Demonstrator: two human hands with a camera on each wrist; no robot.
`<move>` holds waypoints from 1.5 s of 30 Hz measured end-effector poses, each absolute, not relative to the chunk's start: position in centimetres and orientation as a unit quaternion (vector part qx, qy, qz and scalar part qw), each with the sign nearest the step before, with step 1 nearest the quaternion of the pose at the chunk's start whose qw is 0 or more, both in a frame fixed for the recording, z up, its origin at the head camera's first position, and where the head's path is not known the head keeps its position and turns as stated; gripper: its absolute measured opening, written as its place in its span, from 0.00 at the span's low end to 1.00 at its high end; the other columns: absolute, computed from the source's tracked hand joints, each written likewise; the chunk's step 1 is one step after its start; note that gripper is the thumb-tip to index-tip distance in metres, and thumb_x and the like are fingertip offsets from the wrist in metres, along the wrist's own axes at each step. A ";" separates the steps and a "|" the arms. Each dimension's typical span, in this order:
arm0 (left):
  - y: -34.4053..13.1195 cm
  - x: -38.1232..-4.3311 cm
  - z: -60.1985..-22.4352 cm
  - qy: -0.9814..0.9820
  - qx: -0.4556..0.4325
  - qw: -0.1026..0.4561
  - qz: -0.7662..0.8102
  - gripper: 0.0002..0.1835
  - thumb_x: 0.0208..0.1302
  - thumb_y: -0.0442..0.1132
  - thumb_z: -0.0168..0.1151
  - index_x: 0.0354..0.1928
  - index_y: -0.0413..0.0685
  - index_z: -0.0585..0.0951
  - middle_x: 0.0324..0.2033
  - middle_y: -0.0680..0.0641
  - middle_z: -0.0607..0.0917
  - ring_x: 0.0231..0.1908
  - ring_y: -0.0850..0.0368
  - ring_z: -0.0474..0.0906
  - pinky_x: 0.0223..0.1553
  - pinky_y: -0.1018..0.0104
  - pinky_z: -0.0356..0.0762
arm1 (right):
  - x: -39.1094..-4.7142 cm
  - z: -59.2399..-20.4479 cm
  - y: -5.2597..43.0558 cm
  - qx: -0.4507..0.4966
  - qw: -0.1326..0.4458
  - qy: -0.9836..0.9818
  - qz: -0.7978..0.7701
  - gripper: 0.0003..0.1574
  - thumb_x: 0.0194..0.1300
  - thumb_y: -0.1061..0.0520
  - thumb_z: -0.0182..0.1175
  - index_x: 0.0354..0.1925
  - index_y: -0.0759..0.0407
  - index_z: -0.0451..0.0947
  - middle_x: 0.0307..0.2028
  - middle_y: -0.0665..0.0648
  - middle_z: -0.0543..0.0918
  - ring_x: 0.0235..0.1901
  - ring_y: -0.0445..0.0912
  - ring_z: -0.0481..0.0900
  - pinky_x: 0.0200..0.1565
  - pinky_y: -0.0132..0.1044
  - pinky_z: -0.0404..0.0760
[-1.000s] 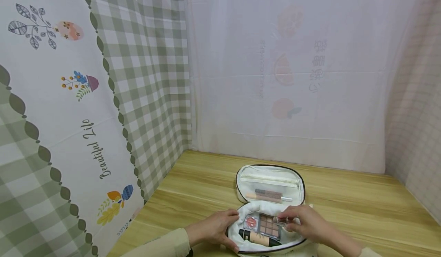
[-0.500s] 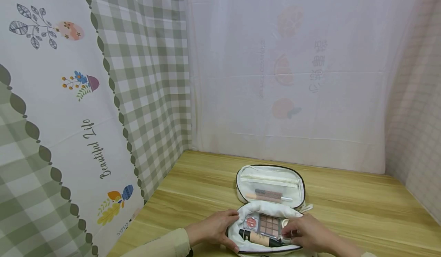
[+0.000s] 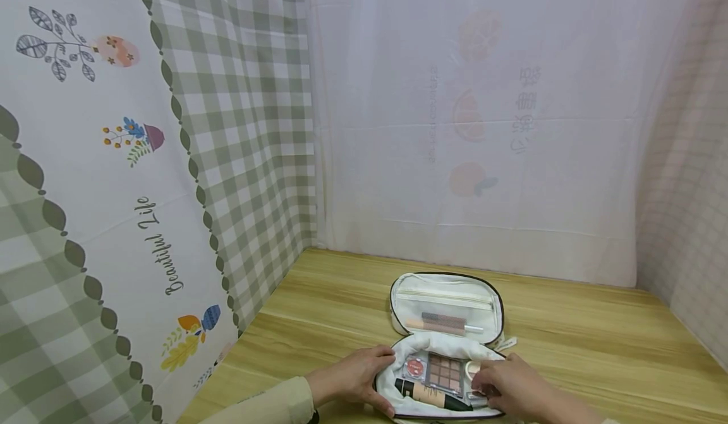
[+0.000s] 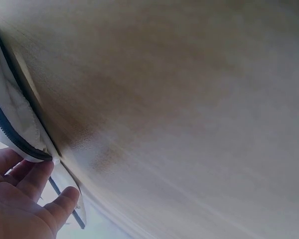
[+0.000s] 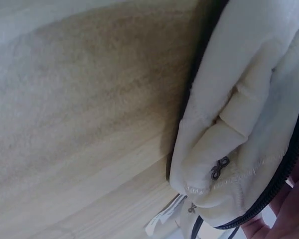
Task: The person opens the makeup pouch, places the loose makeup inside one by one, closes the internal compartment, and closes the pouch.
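A white makeup bag [image 3: 447,414] with dark zip trim lies unzipped at the table's front, lid folded back. My left hand [image 3: 361,375] holds its left end, thumb at the front; in the left wrist view, fingertips touch the zipped rim [image 4: 17,137]. My right hand [image 3: 517,383] reaches over the right rim, its bent fingers at a small clear container [image 3: 478,400], partly covered by them. Inside lie a brown eyeshadow palette [image 3: 445,373], a clear case with a red round [image 3: 415,367], a beige tube with black ends [image 3: 432,395] and a pale round item [image 3: 472,371].
The lid [image 3: 449,288] has a mesh pocket with slim cosmetic tubes [image 3: 443,323]. A white tag [image 3: 507,344] sticks out at the bag's right side. Cloth curtains [image 3: 478,127] stand around the wooden table [image 3: 341,297].
My right hand has lowered the small clear container into the bag's right front part. The white tag and pale round item have come into sight. My left hand stays at the rim.
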State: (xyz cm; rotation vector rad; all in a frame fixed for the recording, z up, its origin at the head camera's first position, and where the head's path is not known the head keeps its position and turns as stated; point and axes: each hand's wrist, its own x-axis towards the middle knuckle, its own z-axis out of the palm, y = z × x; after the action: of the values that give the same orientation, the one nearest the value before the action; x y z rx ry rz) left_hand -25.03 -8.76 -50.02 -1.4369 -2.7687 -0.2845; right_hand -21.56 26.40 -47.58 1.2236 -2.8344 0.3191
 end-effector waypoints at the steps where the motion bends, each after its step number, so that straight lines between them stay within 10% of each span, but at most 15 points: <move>1: -8.8 -25.0 -50.0 -0.884 -0.459 0.004 -0.091 0.52 0.49 0.68 0.72 0.68 0.39 0.72 0.64 0.46 0.72 0.61 0.56 0.71 0.60 0.63 0.70 | -21.6 -47.6 26.4 0.390 0.017 -0.915 0.098 0.15 0.48 0.58 0.76 0.33 0.42 0.84 0.27 0.32 0.70 0.26 0.28 0.65 0.31 0.38 0.61; 29: -8.8 -25.0 -49.6 -0.887 -0.455 0.001 -0.082 0.52 0.50 0.69 0.70 0.68 0.39 0.71 0.65 0.45 0.72 0.62 0.55 0.70 0.63 0.62 0.68 | -21.3 -47.6 26.4 0.384 0.081 -0.914 0.097 0.12 0.48 0.57 0.75 0.30 0.42 0.84 0.29 0.33 0.76 0.27 0.28 0.68 0.30 0.39 0.63; 45: -8.3 -26.2 -48.6 -0.891 -0.436 0.039 -0.119 0.36 0.60 0.65 0.65 0.58 0.45 0.80 0.56 0.48 0.78 0.54 0.58 0.76 0.55 0.66 0.74 | -21.9 -46.0 26.5 0.316 0.181 -0.925 0.111 0.08 0.50 0.52 0.75 0.31 0.46 0.85 0.28 0.36 0.80 0.28 0.32 0.76 0.30 0.42 0.71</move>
State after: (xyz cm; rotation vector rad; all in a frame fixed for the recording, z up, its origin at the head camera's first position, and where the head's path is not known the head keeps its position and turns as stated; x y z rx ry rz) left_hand -26.24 -8.26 -48.64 -1.3364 -2.7316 -0.3637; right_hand -21.88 26.51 -46.00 0.8917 -2.6113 0.3123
